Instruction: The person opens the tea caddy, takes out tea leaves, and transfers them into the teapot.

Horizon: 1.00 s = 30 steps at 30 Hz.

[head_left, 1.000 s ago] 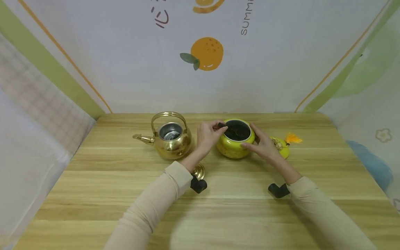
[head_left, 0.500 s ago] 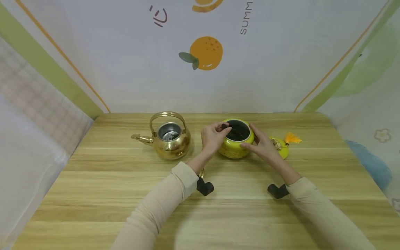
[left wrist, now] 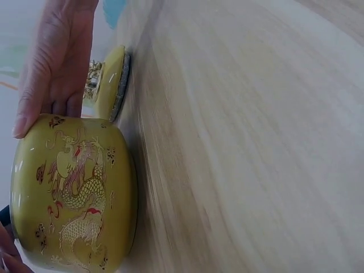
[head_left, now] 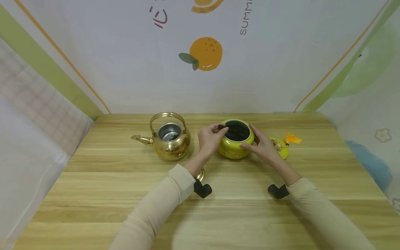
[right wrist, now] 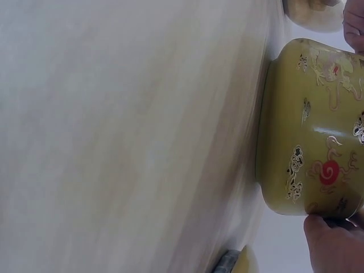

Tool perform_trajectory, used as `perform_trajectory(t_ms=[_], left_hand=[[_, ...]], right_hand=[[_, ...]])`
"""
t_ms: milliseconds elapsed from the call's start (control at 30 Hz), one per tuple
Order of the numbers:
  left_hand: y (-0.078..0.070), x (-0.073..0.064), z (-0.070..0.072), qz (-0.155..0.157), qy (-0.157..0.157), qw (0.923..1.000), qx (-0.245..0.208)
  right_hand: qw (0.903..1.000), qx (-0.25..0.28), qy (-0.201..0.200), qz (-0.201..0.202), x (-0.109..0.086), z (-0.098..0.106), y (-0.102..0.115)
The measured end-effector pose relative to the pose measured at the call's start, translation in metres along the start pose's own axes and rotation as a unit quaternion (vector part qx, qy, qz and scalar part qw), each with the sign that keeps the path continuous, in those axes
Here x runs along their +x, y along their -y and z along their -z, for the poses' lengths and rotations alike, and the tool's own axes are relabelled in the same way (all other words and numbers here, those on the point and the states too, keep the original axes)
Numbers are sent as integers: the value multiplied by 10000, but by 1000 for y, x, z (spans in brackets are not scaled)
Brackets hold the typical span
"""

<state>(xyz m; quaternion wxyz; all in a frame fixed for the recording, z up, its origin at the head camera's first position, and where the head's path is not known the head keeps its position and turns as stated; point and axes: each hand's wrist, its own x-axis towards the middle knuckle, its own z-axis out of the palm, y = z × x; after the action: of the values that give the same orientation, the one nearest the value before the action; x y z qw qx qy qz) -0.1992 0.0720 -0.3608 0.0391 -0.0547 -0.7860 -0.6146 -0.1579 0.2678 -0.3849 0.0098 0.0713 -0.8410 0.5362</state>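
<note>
In the head view my left hand [head_left: 208, 138] is at the left rim of a yellow jar [head_left: 235, 151], pinching a slim black piece [head_left: 222, 126] between thumb and fingers. Its full shape is hidden, so its kind is unclear. Dark loose contents, resembling tea leaves, lie inside the jar. My right hand [head_left: 261, 146] grips the jar's right side, thumb in front and fingers behind. A gold dragon pattern covers the jar [left wrist: 79, 193] in the left wrist view. To the left stands a brass kettle [head_left: 172, 148] without its lid; dark bits lie in its strainer [head_left: 170, 134].
A yellow lid [head_left: 283, 152] with an orange tassel [head_left: 293, 138] lies right of the jar, partly behind my right hand. Behind my left wrist shows part of a round brass lid [head_left: 201, 174]. The wooden table [head_left: 237, 215] meets a printed cloth at its back edge.
My left hand with the black piece moved right over the jar's opening, then back slightly left to the rim. The right hand and jar have stayed in place.
</note>
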Motion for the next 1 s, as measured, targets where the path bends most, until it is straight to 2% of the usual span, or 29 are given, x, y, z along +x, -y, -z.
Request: perform_trajectory(t_ms=[200,367,567,800,1000], left_hand=[[0,-1,4,352,-136,9990,-238],[-1,-2,8,499,-182,9977,-419],[2,-4,15,676,-153,9920,-1055],[0,-11,28,723,-210,9869,-1425],[-3,-18,40,651,-270,9885,-1341]], right_hand=[[10000,-14,36,-26,0,0,0],[10000,-8,53,-63,-1,0,1],[10000,3,46,-12,-1,0,1],[10000,16,60,-78,-1,0,2],[9999,-31,76,-92,-2,1,3]])
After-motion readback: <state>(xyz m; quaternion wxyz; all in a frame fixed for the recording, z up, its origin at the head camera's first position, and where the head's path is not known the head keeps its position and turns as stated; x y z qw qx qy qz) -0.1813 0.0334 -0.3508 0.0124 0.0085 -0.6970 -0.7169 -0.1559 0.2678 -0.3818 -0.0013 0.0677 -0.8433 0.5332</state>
